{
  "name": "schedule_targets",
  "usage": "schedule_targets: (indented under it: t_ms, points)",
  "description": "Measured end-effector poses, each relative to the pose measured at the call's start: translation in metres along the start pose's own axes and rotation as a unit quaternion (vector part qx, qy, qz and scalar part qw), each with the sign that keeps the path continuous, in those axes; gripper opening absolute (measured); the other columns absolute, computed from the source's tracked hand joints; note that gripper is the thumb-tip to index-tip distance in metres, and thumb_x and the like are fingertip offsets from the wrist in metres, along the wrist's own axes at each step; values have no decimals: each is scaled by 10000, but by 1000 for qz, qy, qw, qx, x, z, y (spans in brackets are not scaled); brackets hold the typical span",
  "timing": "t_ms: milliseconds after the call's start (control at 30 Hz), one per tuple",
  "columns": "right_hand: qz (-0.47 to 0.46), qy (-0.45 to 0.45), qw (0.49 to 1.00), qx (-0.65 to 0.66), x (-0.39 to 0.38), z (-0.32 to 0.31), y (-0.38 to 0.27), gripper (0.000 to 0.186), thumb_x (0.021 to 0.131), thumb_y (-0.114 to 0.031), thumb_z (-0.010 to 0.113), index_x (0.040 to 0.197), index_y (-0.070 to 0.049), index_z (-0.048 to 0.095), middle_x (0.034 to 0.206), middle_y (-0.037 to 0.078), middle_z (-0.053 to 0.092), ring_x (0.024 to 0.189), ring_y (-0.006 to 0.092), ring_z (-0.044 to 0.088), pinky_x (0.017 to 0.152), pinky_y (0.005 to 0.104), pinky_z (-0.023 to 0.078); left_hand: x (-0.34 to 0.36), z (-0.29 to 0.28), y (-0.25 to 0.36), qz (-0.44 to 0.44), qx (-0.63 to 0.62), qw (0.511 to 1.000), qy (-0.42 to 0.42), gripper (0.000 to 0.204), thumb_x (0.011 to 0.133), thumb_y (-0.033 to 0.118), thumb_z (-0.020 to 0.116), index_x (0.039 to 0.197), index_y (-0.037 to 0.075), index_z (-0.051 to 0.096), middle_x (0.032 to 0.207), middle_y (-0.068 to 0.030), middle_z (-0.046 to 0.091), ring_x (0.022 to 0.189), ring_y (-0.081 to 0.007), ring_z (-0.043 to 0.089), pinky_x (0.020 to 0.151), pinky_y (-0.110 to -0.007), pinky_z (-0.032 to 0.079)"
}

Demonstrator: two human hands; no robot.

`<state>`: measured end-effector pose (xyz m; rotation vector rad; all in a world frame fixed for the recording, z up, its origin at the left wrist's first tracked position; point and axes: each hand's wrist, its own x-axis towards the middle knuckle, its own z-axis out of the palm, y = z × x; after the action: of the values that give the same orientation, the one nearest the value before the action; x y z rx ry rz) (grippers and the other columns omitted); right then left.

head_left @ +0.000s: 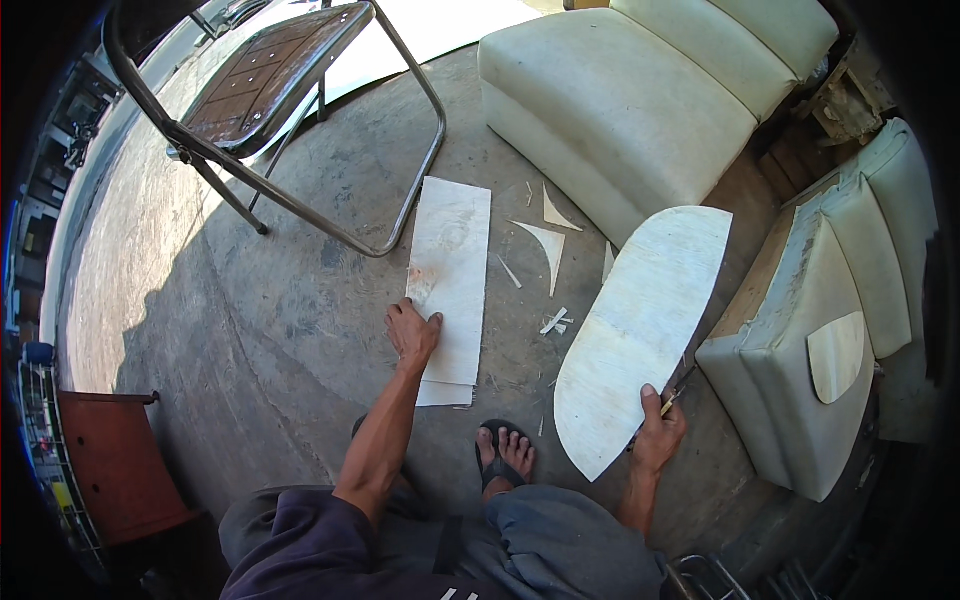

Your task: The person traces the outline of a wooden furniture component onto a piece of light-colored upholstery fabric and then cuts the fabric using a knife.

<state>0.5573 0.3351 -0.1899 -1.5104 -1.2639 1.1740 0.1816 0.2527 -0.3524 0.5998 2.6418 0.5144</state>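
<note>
A long rectangular white sheet, thin like plywood, lies on the floor ahead of me, with another sheet's edge showing under its near end. My left hand is at its left edge, thumb on top and fingers curled along the side. My right hand grips a large white panel with rounded edges and pointed ends, holding it tilted above the floor. A slim pointed tool also sticks out of that hand; its kind is hard to make out. Curved white offcuts lie between the sheet and the panel.
A metal-framed folding chair stands at the far left. Cream padded seats are at the far right, and another bears a small rounded white piece. A reddish-brown box-like object is at the left. Small scraps litter the floor.
</note>
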Motion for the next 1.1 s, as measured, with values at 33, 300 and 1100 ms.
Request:
schedule_targets:
  t_ms: [33, 300, 1100]
  points:
    - [-10, 1, 1000, -2, 0, -2, 0, 196, 971, -119, 701, 1043, 62, 722, 862, 1, 656, 788, 76, 534, 721, 259, 448, -7, 2, 15, -19, 0, 1000, 3, 733, 781, 268, 879, 1341, -32, 515, 1309, -255, 526, 1278, -431, 477, 1073, -519, 419]
    - [-35, -65, 996, -51, -7, 18, -10, 211, 970, -164, 722, 994, 45, 721, 704, -60, 522, 666, 49, 403, 588, 254, 335, 20, 5, 27, -123, -27, 987, -101, 718, 753, 285, 903, 1274, -66, 555, 1216, -256, 661, 1105, -407, 651, 978, -458, 509]
    - [-19, -1, 1000, -13, 7, 9, -17, 242, 957, -185, 737, 775, -41, 670, 604, -64, 468, 517, 28, 416, 480, 251, 309, -100, 12, 14, 384, 70, 915, -105, 190, 875, 75, 613, 1063, 63, 635, 1451, -222, 489, 1458, -433, 380, 1155, -635, 287]
